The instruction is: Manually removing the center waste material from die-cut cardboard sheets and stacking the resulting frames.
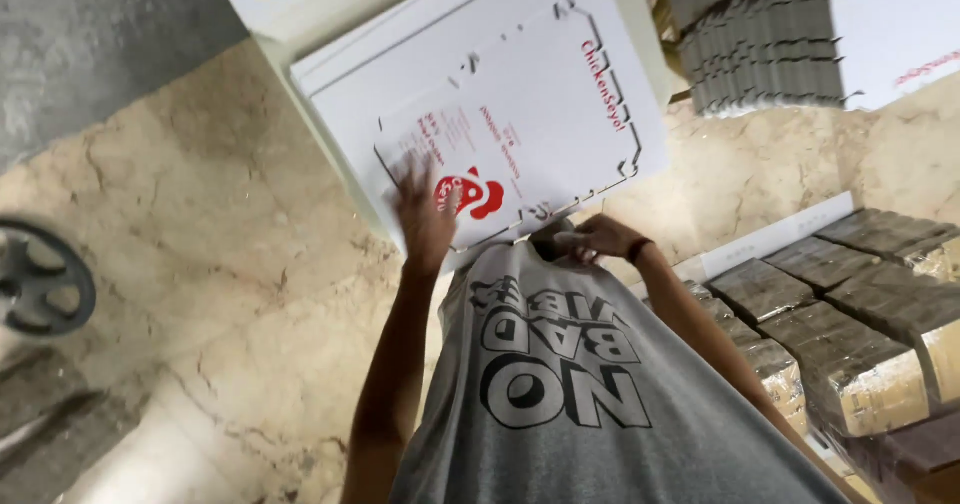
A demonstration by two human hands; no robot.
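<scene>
A flat white die-cut cardboard sheet (530, 114) with red print lies on top of a stack of like sheets (345, 69) in front of me. My left hand (425, 214) is blurred, fingers spread, touching the sheet's near left edge by a red emblem. My right hand (595, 236), a dark band at its wrist, curls around the sheet's near edge close to my grey shirt. The sheet's near edge seems slightly raised between the two hands.
Marbled beige floor (200, 234) stretches to the left, with a dark round wheel-like object (40, 279) at its edge. Several wrapped brown bundles (850, 344) lie at the right. A stack of grey folded cardboard (765, 44) sits at top right beside another white sheet (900, 24).
</scene>
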